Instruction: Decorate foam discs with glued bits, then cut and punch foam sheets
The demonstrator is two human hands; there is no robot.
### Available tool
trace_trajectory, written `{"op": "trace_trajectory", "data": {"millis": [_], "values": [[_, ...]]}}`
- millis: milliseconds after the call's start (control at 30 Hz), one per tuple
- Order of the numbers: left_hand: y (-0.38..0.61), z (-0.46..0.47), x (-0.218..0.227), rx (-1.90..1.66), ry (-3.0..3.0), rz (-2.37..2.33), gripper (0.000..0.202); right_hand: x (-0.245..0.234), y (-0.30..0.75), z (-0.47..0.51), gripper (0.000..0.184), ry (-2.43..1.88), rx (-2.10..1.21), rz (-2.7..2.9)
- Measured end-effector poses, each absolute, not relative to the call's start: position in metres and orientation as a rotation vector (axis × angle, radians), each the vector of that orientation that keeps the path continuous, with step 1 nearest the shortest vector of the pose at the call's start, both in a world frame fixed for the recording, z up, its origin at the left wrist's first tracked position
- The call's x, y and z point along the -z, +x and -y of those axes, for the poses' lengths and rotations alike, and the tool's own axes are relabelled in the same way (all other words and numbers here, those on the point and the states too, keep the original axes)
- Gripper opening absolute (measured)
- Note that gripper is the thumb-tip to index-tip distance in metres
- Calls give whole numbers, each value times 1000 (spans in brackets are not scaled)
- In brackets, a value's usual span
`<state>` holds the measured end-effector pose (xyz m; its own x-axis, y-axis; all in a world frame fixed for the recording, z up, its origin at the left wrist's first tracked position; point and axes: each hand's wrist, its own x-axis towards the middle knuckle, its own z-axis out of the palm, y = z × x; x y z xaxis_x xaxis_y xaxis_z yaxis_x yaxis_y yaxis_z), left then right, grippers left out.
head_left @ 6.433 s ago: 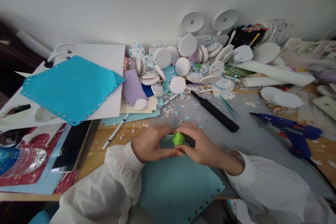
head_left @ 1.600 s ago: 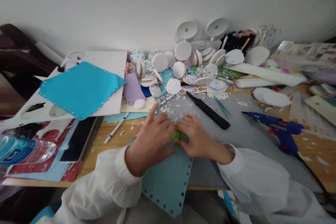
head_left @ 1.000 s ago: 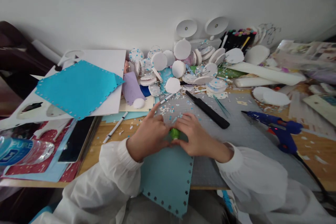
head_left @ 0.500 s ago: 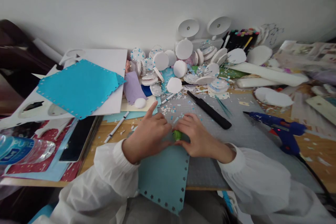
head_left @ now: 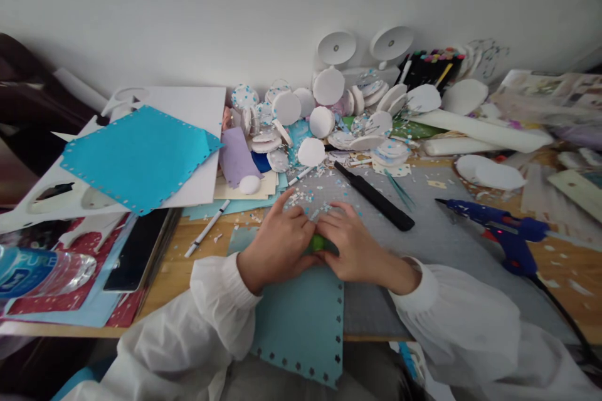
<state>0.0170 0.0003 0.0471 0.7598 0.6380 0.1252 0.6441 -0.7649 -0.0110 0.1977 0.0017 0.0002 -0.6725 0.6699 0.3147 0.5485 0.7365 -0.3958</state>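
A small green paper punch (head_left: 318, 242) sits between my two hands, mostly covered by fingers. My right hand (head_left: 350, 241) is closed around it, thumb at its near side. My left hand (head_left: 282, 238) presses against the punch from the left, its index finger pointing away, and grips the light blue paper sheet (head_left: 301, 319). Flower-shaped holes run along the sheet's near and right edges, and it hangs over the table edge toward my lap. How far the sheet goes into the punch is hidden by my hands.
A black-handled cutter (head_left: 376, 194) and a blue glue gun (head_left: 505, 229) lie to the right on the grey cutting mat (head_left: 376, 307). White discs (head_left: 286, 108) pile up behind. At left are a bright blue punched sheet (head_left: 141, 156), a phone (head_left: 136, 250), a pen (head_left: 207, 229) and a water bottle (head_left: 47, 269).
My left hand has moved right, up against the punch, and the light blue sheet has slid right with it. My right hand stays nearly in place around the punch.
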Motion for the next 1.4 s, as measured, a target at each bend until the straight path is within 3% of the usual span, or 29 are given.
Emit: {"op": "trace_trajectory", "data": {"millis": [100, 300, 567, 733, 933, 1167, 1400], "values": [[14, -2, -46, 100, -2875, 1083, 35, -2, 198, -3, 16, -936, -411, 2518], [-2, -8, -44, -61, -2953, 1074, 20, -5, 202, -5, 24, -935, -554, 2546], [-5, -6, -53, -38, -2960, 1085, 18, -4, 202, -3, 17, -925, -503, 2526], [12, 1, -50, 85, -2913, 1085, 51, -2, 201, -2, 15, -909, -435, 2523], [15, -2, -37, 154, -2965, 1069, 40, 0, 200, -4, 11, -929, -396, 2482], [12, -6, -43, 19, -2945, 1112, 46, 1, 198, -3, 16, -950, -461, 2518], [-1, -11, -53, -192, -2991, 1164, 19, -7, 203, -7, 28, -970, -548, 2500]]}}
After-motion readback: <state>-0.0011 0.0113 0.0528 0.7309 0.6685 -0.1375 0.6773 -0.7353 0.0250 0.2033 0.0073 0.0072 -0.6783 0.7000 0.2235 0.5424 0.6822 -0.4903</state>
